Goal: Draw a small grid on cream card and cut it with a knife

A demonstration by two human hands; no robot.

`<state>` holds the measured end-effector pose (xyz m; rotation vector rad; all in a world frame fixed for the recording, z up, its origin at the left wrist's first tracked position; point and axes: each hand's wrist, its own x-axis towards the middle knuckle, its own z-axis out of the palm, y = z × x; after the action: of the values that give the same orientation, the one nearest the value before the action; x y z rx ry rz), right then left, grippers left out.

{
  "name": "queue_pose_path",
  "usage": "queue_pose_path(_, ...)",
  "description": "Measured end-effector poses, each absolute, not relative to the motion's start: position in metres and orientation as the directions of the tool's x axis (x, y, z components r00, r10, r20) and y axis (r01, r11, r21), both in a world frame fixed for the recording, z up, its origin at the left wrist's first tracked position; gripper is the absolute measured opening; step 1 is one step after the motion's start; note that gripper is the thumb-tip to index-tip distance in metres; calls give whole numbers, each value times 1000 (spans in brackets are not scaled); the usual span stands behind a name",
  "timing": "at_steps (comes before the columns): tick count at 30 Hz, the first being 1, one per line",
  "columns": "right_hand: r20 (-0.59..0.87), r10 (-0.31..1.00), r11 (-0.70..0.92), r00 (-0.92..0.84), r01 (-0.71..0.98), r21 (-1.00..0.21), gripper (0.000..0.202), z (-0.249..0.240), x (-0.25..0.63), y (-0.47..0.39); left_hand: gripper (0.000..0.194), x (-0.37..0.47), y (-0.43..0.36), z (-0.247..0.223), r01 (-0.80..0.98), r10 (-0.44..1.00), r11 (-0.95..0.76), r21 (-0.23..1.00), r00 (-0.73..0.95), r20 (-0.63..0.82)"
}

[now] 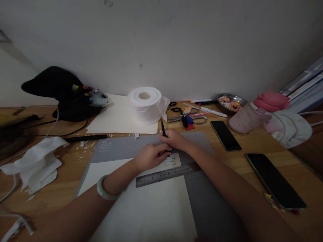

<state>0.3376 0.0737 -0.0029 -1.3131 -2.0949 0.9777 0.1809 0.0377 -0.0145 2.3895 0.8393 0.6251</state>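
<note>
- Left forearm [83, 210] and right forearm [222, 178], both bare, angle inward and reach toward the far edge of the desk [282, 151]
- Left hand [150, 157], back upward, bends its fingers close beside the right
- Right hand [174, 138], set slightly nearer that far edge, curls its fingers in a closed grip, the two hands nearly meeting

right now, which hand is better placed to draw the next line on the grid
Right, I'd say: the right hand holds the pen, close to the drawn grid. The left hand is nearer the ruler and could steady it.
</note>
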Motion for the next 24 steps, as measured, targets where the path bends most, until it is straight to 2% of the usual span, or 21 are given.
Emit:
queue_pose_path(15, -38, 864, 296, -503, 566, -769, 33, -4, 337, 77, 14, 181, 38, -16, 415, 656, -701, 580, 693, 298)
queue_pose_path(24, -35, 864, 312, -502, 590, -745, 33, -5, 337, 78, 14, 181, 37, -12, 431, 661, -688, 584, 704, 259)
